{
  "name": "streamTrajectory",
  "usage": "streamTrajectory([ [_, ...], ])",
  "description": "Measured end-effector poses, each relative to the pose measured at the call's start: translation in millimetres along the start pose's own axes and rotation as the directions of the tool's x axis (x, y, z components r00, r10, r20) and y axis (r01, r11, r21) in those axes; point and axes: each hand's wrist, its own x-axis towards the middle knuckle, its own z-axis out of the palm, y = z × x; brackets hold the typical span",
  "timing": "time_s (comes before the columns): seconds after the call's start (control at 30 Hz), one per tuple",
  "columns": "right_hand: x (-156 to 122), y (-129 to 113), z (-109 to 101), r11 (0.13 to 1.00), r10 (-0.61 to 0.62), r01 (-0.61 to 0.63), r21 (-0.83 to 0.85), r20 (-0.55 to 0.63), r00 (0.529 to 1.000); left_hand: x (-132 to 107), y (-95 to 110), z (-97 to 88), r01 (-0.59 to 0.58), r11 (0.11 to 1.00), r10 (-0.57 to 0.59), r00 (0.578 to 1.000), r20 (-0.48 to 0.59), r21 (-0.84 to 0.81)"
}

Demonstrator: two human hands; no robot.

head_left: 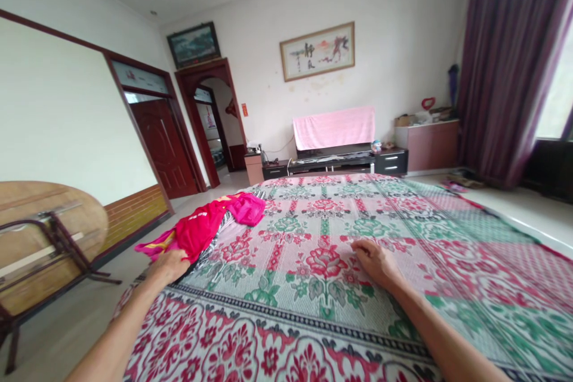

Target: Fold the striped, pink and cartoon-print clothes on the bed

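A wide bed is covered with a floral sheet (322,239) in pink, red and green. My left hand (169,265) rests at the bed's left edge, closed on the near end of a red garment (197,230). A magenta cloth (247,208) lies bunched just beyond the red one. My right hand (375,261) lies palm down on the sheet near the middle, fingers curled loosely on the fabric with nothing in them.
A folded round wooden table (40,233) with metal legs leans at the left. Beyond the bed stand a TV unit draped in a pink towel (333,126), a low cabinet (427,144) and purple curtains (505,65). Dark red doors (163,146) open at the left.
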Motion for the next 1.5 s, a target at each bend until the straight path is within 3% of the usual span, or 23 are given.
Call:
streamTrajectory([
  [0.07,-0.9,-2.3,-1.4,1.000,0.003,-0.003,0.010,-0.003,1.000,-7.3,2.3,2.5,-0.023,0.999,0.021,0.997,0.070,0.039],
  [0.17,-1.8,-4.4,-2.6,1.000,-0.001,0.001,0.015,-0.005,1.000,-22.9,10.9,10.3,-0.031,0.995,0.024,0.997,0.077,0.100],
  [0.33,-1.0,-4.6,-2.4,1.000,-0.001,0.001,0.008,-0.009,1.000,-57.6,35.8,36.4,-0.061,0.984,0.084,0.987,-0.135,0.167],
  [0.5,-0.5,-6.7,-4.3,0.999,-0.019,0.019,0.025,-0.015,1.000,-75.1,50.7,51.7,-0.104,0.989,0.130,0.949,-0.287,0.104],
  [0.7,0.1,-4.7,-4.8,0.999,-0.025,0.026,0.037,-0.010,1.000,-75.1,54.5,55.1,-0.083,0.996,0.083,0.941,-0.327,0.012],
  [0.87,1.8,1.8,-1.3,0.997,-0.058,0.059,0.051,-0.020,0.998,-81.8,54.0,52.0,-0.023,1.000,0.019,0.897,-0.441,-0.003],
  [1.03,4.4,5.0,0.0,0.998,-0.047,0.048,0.033,-0.017,0.999,-87.7,55.6,44.4,-0.046,0.999,0.038,0.850,-0.525,-0.002],
  [1.13,4.5,4.3,-0.4,0.998,-0.049,0.050,0.049,-0.030,0.998,-88.7,57.9,41.2,-0.117,0.993,0.100,0.821,-0.563,0.005],
  [1.27,3.5,3.3,-1.0,0.997,-0.051,0.053,0.059,-0.037,0.998,-87.2,69.3,42.1,-0.346,0.938,0.297,0.790,-0.536,0.009],
  [1.37,3.5,3.8,-1.5,0.997,-0.051,0.053,0.050,-0.032,0.998,-84.3,89.5,44.9,-0.480,0.877,0.408,0.776,-0.481,-0.031],
  [1.5,3.9,2.7,-3.3,0.998,-0.040,0.041,0.045,-0.043,0.998,-76.5,130.8,46.4,-0.539,0.832,0.456,0.799,-0.393,-0.131],
])
